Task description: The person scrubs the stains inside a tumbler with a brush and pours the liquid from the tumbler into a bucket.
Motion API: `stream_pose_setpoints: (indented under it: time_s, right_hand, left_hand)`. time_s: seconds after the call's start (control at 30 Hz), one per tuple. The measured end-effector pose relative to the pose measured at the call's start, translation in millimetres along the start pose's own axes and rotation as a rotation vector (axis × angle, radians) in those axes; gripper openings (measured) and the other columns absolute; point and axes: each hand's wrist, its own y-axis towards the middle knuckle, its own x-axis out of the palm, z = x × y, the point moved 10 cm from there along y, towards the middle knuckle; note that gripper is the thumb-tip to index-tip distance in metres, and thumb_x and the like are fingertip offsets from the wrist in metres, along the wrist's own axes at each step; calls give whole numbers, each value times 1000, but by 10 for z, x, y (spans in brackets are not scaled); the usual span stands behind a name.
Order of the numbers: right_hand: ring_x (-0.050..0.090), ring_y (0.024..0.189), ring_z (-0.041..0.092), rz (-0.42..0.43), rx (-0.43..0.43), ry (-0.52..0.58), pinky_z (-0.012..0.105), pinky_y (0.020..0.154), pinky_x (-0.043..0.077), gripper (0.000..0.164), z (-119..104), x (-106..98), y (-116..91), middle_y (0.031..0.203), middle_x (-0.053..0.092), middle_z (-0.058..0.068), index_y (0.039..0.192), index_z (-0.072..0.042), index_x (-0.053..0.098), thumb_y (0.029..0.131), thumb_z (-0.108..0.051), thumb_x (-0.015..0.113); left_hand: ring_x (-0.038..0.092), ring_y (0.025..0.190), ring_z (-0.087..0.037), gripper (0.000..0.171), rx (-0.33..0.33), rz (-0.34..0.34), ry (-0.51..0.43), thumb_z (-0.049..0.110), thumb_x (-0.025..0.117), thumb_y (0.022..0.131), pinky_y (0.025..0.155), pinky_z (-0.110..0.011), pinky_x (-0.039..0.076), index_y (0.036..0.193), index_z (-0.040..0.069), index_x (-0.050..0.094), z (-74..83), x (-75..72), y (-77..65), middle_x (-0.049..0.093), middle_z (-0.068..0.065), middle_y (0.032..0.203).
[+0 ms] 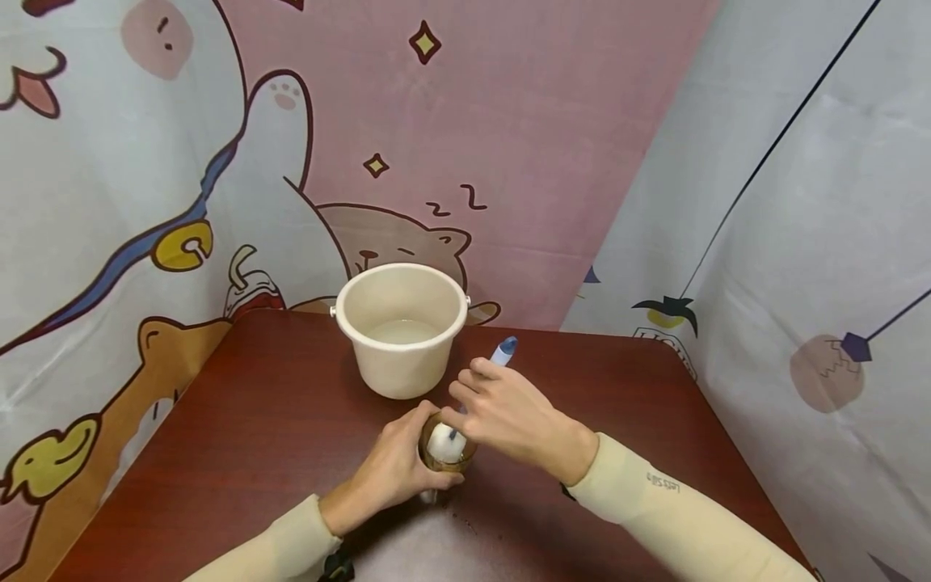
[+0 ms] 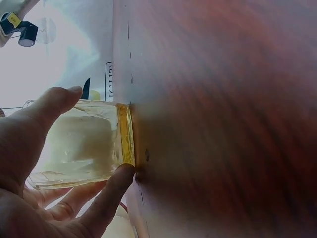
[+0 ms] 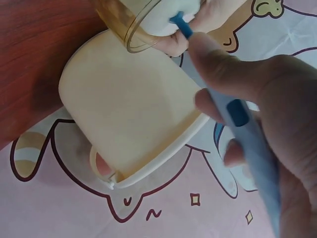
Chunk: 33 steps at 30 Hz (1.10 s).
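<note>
My left hand (image 1: 389, 462) grips an amber-tinted clear glass cup (image 1: 447, 466), thumb on one side and fingers round the other. The cup's mouth faces up, and in the left wrist view its thick base (image 2: 126, 134) is at or very near the tabletop. My right hand (image 1: 505, 411) holds a light-blue cleaning brush (image 3: 251, 144) by its handle, thumb and fingers round it. A thin blue neck (image 3: 183, 26) runs down from the handle into a white, sponge-like head (image 1: 444, 443) inside the cup. The lower part of that head is hidden.
Just behind the cup stands a cream bucket (image 1: 403, 368) with a little liquid seemingly in its bottom. The reddish-brown table (image 1: 276, 420) meets a cartoon-printed cloth (image 1: 538, 162) at the back and sides. Small dark specks lie on the table near the cup.
</note>
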Motion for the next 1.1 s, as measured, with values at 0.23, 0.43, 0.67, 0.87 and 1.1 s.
stream_pose_setpoints:
  time_s: [0.23,0.43,0.67,0.87,1.1]
  right_hand:
    - [63,94,18,91,-87,-77,33,106,45,16,-84,-78,78,90,74,-7,90,-30,76,102,-21,79]
    - [60,92,15,56,-158,-147,32,106,40,23,-139,-71,190,86,69,-12,83,-29,75,105,-26,73]
    - [55,90,14,1,-238,-199,32,106,35,24,-207,-71,309,79,69,-14,80,-34,80,104,-28,75]
    - [61,84,9,-80,-287,-213,33,104,34,33,-254,-65,404,75,72,-15,69,-40,69,99,-28,75]
    - [67,87,8,-162,-279,-180,34,102,35,21,-184,-31,445,82,79,-18,80,-42,81,98,-31,81]
  left_hand:
    - [74,95,-13,77,25,21,20,37,115,69,80,-29,61,124,22,63,9,-32,13,76,4,108]
    - [79,109,-18,91,45,26,22,39,113,71,93,-39,66,144,21,63,7,-44,10,80,1,125]
    - [81,123,-23,106,26,3,9,40,113,72,108,-46,67,160,16,59,-14,-34,9,80,-3,139]
    - [80,108,-19,83,9,10,28,38,114,70,96,-39,68,135,14,68,-17,-30,-14,80,2,121]
    - [80,118,-20,94,4,2,18,38,115,70,103,-42,68,146,16,63,-1,-21,-11,80,0,132]
